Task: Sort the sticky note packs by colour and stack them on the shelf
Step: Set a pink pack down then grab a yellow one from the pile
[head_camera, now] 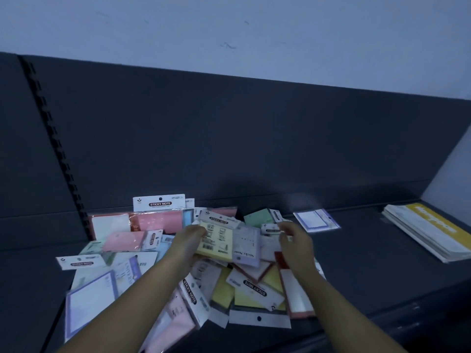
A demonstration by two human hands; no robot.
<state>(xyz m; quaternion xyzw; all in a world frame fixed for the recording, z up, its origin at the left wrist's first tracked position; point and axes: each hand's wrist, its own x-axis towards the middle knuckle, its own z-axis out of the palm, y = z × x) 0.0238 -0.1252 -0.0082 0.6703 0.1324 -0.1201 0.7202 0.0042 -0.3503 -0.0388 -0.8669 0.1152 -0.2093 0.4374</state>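
A pale wall (229,26) is filling the top of the view, and below it a dark shelf (356,263) is running across, its back panel (229,136) standing behind. On the shelf a loose pile (254,289) of sticky note packs is sprawling – pink, yellow, green, lilac and white ones lying mixed and overlapping, unsorted. At twelve o'clock of the pile a wide pink pack (158,220) is leaning upright against the panel. Well apart, at three o'clock of the pile, a stack of booklets (428,233) with a yellow cover on top is lying flat.

Both bare forearms are reaching in from six o'clock. The left hand (190,240) is gripping a yellow pack (216,244) by its nine o'clock edge, thumb on top, holding it just above the middle of the pile; a lilac pack (246,248) is lying against its three o'clock side. The right hand (297,242) is hovering at three o'clock of the yellow pack with fingers curled – whether it is pinching anything, I cannot tell. A single purple-bordered pack (316,220) is lying flat on the shelf, at one o'clock of the right hand
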